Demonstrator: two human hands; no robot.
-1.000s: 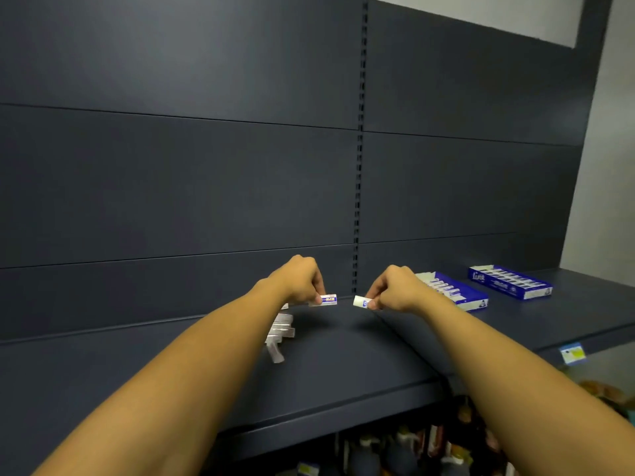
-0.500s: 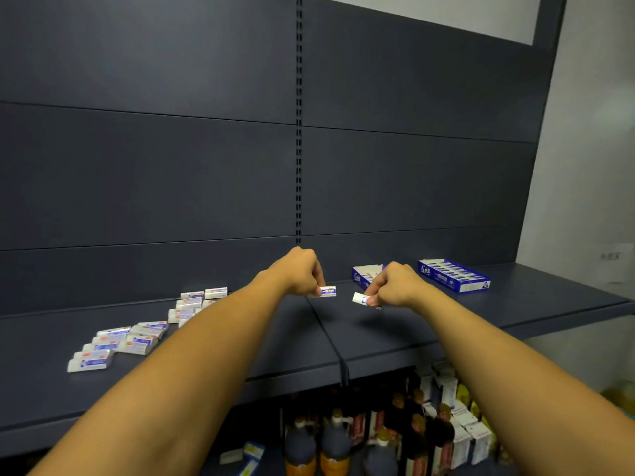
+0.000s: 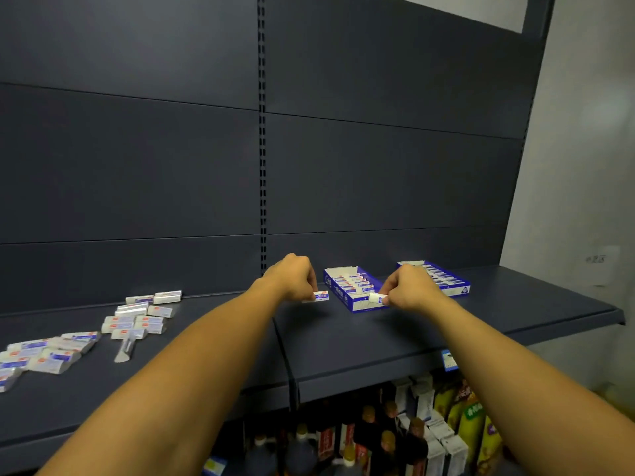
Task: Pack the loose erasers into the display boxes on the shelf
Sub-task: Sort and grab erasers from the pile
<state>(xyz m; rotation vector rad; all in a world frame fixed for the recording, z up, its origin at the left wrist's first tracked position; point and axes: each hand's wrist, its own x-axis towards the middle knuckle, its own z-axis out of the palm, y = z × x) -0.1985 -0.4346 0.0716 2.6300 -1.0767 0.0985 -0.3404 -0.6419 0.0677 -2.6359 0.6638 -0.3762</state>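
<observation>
My left hand (image 3: 293,278) pinches a small white and blue eraser (image 3: 321,296) just above the dark shelf (image 3: 360,341), left of the near display box (image 3: 347,298). My right hand (image 3: 409,290) pinches a second white eraser (image 3: 376,298) over the front end of that blue box, which holds a row of erasers. A second blue display box (image 3: 450,285), filled with erasers, lies behind my right hand. Several loose wrapped erasers (image 3: 137,319) lie scattered on the shelf at the left.
More loose erasers (image 3: 41,355) lie at the far left edge. The shelf's back panel rises right behind the boxes. Bottles and cartons (image 3: 429,427) stand on the lower shelf. A price tag (image 3: 448,359) hangs on the shelf's front lip. A pale wall is at right.
The view has swung right and both hands have travelled right along the shelf with their erasers. My right hand now reaches the front end of the near box.
</observation>
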